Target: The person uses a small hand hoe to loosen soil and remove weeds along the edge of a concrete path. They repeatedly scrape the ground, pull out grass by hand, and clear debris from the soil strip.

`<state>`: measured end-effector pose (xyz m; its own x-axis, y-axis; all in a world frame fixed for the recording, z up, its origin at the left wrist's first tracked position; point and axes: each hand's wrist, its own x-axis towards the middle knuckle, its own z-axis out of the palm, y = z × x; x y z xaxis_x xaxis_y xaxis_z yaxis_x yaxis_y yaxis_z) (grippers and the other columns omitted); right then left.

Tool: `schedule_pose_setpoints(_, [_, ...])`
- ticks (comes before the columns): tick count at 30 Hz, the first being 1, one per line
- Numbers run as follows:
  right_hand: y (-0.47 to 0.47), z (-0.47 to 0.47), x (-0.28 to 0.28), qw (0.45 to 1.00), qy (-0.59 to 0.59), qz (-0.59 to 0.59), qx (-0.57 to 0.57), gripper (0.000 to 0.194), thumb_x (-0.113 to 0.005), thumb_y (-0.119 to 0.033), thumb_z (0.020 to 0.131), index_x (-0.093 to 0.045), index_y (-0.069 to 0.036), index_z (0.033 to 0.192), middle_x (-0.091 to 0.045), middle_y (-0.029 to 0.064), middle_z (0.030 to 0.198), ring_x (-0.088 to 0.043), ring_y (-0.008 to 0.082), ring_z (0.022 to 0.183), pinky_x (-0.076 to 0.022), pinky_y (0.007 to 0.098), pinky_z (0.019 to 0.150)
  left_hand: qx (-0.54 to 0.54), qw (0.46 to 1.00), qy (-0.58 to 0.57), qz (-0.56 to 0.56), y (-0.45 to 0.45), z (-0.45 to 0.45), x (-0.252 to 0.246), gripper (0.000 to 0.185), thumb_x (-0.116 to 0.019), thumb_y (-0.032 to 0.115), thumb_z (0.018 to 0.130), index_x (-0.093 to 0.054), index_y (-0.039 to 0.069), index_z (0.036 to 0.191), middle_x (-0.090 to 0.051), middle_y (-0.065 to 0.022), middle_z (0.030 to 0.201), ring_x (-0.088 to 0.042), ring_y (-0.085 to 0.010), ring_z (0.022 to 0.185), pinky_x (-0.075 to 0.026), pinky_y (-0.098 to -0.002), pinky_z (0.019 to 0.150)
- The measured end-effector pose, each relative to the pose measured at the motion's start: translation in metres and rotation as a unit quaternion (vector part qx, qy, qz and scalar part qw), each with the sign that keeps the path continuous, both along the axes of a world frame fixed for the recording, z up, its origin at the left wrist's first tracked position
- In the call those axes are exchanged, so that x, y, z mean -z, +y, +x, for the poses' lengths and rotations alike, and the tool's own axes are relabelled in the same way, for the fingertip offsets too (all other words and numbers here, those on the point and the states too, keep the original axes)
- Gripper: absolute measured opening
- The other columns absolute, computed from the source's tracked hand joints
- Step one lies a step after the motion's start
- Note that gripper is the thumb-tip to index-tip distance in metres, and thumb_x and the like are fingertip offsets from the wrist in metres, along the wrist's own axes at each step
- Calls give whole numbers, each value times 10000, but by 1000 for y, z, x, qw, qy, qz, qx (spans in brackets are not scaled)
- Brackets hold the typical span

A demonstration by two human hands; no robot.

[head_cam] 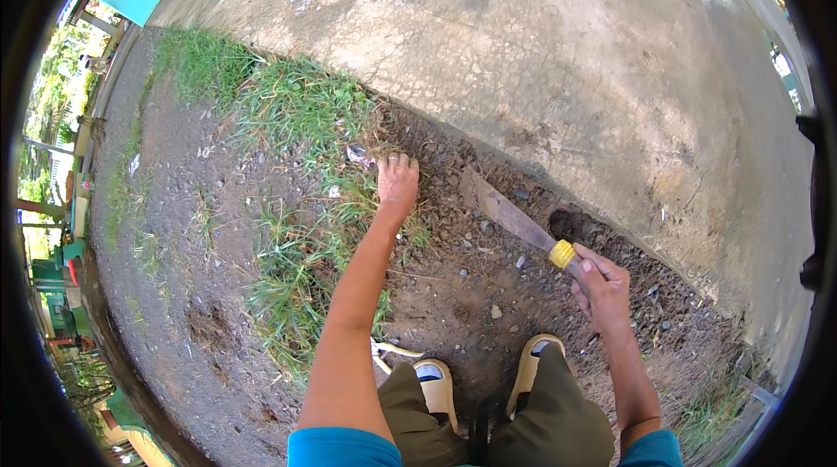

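My right hand [603, 284] is closed around the handle of a machete [516, 218], which has yellow wrapping where the handle meets the blade. The blade points up and left, over or against loose dark soil [451, 172] beside the concrete edge. My left hand [397, 180] reaches down to the ground at the edge of the grass [301, 101], near some dry roots and a crumpled wrapper [358, 154]. Its fingertips are bent down against the soil and roots; whether they grip anything cannot be told.
A concrete slab [523, 61] runs diagonally across the upper right. A small hole [572, 224] lies by its edge. More grass [294, 284] grows left of my forearm. A pale plastic or metal tool [392, 350], partly hidden, lies by my left yellow sandal [439, 392]. Small stones dot the soil.
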<state>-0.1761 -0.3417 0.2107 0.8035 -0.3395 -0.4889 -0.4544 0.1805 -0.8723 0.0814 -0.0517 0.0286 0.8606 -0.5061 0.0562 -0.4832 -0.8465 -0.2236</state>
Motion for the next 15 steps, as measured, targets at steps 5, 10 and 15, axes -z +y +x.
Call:
schedule_pose_setpoints(5, [6, 37, -44, 999, 12, -22, -47, 331, -579, -231, 921, -612, -31, 1183, -621, 46, 686, -498, 39, 501, -360, 167, 404, -102, 970, 73, -206, 22, 2, -1, 157, -567, 204, 863, -681, 176, 968, -603, -57, 899, -562, -271, 928, -333, -449, 921])
schedule_pose_setpoints(10, [80, 125, 36, 974, -63, -164, -142, 339, -599, -210, 902, -612, -15, 1179, -673, 69, 765, -532, 82, 565, -440, 234, 532, -111, 967, 82, -216, 24, 4, 6, 163, -590, 235, 870, -687, 164, 979, -603, -48, 902, -559, -265, 928, -342, -433, 875])
schedule_pose_setpoints(15, [53, 102, 111, 996, -10, 67, -60, 324, -584, -185, 916, -599, -48, 1209, -605, 32, 660, -488, 51, 490, -378, 191, 413, -89, 970, 61, -220, 29, 7, 4, 155, -583, 183, 864, -691, 177, 975, -601, -31, 886, -563, -253, 925, -333, -419, 866])
